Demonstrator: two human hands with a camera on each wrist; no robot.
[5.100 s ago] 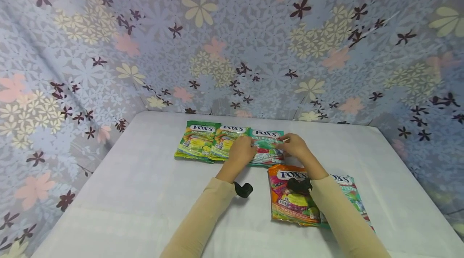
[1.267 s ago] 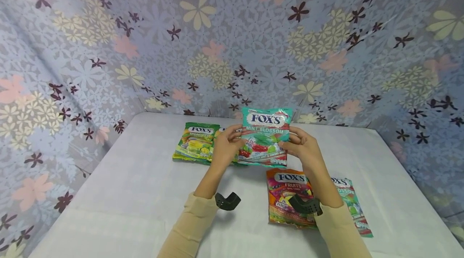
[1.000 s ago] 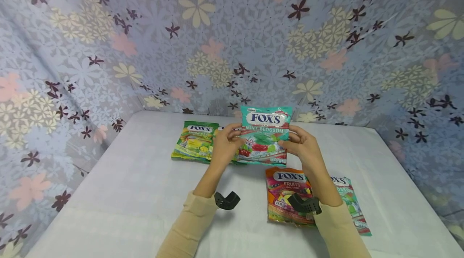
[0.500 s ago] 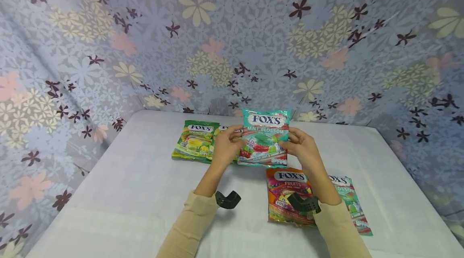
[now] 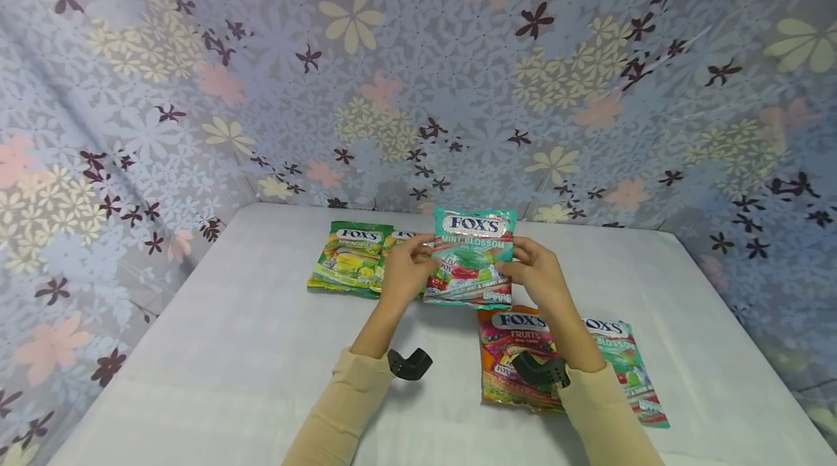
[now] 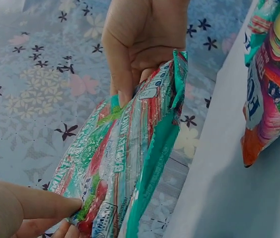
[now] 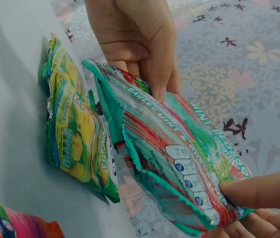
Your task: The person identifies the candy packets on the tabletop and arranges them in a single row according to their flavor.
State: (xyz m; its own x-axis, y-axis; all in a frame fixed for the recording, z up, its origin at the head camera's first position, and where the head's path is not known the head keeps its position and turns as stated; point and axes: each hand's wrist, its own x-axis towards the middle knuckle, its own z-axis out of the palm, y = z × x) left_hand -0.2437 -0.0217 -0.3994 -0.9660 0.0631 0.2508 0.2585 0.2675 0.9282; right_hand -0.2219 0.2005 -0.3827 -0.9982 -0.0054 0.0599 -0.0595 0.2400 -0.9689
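A teal Fox's Mint Blossom candy bag point(image 5: 472, 259) is held up over the white table, its printed front facing the head camera. My left hand point(image 5: 404, 271) pinches its left edge, thumb on the front and fingers behind. On the opposite edge, my right hand point(image 5: 541, 275) grips it in the same way. Both wrist views show the bag tilted, with its crimped teal bottom seam hanging free. Just left of my left hand lie two green-yellow Spring Tea candy bags point(image 5: 353, 256) side by side; the held bag and hand partly hide the second.
Nearer me on the right, an orange Fruits candy bag point(image 5: 503, 360) lies on the white table point(image 5: 261, 364), partly under my right forearm. Beside it is another teal candy bag point(image 5: 631, 371). A floral cloth point(image 5: 418, 73) hangs behind the table's far edge.
Five seconds ago the Mint Blossom bag lay on the table beside the Spring Tea bags; both hands have since lifted it. Over the last half second it has sunk slightly.
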